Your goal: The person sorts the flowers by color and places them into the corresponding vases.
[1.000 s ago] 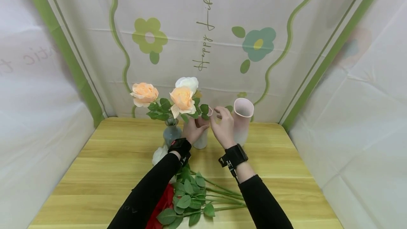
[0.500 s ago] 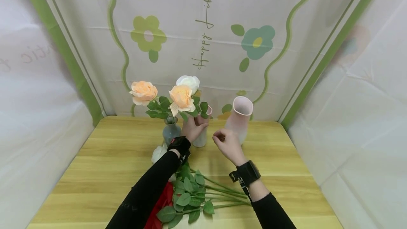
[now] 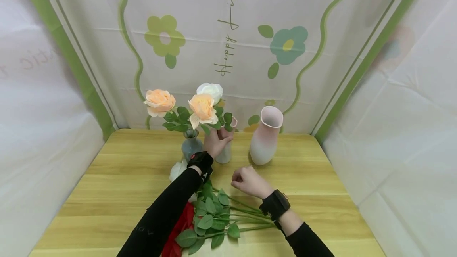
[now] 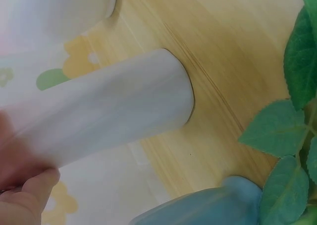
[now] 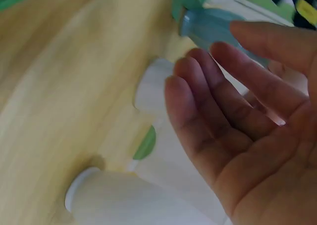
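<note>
My left hand [image 3: 213,144] grips the neck of a slim pink-and-white vase [image 3: 223,156], which stands upright on the table; its pale body [image 4: 124,96] fills the middle of the left wrist view. A peach rose [image 3: 202,108] and a white rose [image 3: 210,90] rise above that hand, their stems hidden behind leaves and fingers. My right hand [image 3: 251,181] hovers over the table near some flower stems [image 3: 250,211], fingers loosely curled. The right wrist view shows its palm [image 5: 277,155] holding nothing.
A blue-grey vase [image 3: 191,146] with another peach rose [image 3: 159,102] stands just left of my left hand. On the right is a larger pink-and-white vase [image 3: 265,142]. Leafy stems, a red flower [image 3: 181,225] and a white flower [image 3: 177,170] lie in front, partly under my left sleeve.
My right hand has drawn back from the slim vase's rim, down toward the stems lying in front. The left hand keeps its grip on the slim vase.
</note>
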Motion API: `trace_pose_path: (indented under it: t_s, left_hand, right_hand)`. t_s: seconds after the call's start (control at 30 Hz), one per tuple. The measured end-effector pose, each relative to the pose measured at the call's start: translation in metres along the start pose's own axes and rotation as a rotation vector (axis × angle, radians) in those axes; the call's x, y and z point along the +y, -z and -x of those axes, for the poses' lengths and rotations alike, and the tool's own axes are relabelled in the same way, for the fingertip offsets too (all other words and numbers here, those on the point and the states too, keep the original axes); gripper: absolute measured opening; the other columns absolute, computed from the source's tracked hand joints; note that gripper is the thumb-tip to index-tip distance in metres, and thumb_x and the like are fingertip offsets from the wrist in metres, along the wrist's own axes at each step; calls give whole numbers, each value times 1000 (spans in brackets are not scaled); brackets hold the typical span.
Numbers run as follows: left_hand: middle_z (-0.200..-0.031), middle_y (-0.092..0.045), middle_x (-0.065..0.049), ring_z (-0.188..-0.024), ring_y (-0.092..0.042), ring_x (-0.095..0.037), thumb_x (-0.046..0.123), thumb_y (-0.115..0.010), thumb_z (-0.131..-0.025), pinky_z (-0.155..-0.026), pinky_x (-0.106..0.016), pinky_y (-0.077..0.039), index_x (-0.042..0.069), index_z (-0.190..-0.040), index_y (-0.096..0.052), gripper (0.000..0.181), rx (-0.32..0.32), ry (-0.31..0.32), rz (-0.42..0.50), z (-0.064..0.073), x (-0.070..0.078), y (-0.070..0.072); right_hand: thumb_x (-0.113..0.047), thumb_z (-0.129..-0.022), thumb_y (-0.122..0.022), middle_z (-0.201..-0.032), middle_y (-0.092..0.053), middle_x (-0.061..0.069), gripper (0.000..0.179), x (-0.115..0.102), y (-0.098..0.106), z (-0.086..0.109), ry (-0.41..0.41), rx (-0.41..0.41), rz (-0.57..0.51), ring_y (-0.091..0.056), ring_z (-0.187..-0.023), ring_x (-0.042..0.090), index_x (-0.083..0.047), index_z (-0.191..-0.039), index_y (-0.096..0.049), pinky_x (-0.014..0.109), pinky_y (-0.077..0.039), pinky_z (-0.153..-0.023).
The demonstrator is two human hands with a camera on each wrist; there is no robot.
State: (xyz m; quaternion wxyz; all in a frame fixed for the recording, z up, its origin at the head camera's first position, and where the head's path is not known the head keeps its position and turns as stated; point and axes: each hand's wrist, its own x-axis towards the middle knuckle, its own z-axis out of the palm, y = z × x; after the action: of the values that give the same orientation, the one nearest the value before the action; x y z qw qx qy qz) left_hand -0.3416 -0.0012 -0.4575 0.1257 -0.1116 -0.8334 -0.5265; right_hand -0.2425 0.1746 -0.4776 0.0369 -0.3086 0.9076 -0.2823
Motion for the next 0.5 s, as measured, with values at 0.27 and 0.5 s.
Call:
trace_pose_path:
  t_s: [0.27, 0.5]
  left_hand:
    - [-123, -57, -10, -113, -56, -25, 23, -78, -88, -97, -38, -47, 13, -143, -45, 65, 7, -10, -14, 0, -1, -1]
    - [-116, -59, -12, -107, -57, -29, 26, -77, -90, -93, -44, -47, 12, -138, -49, 58, 27, -81, 49, -3, -12, -4]
  right_hand:
    - [-6, -81, -76, -63, -50, -11, 10, -2, -29, -3, 21, -127, 215, -42, -55, 1, -10, -74, -70, 17, -40, -50]
    - [-5, -76, -74, -57, -19, -9, 46, 3, -44, -7, 17, -165, 340, -20, -51, 7, -21, -57, -35, 22, -17, -47]
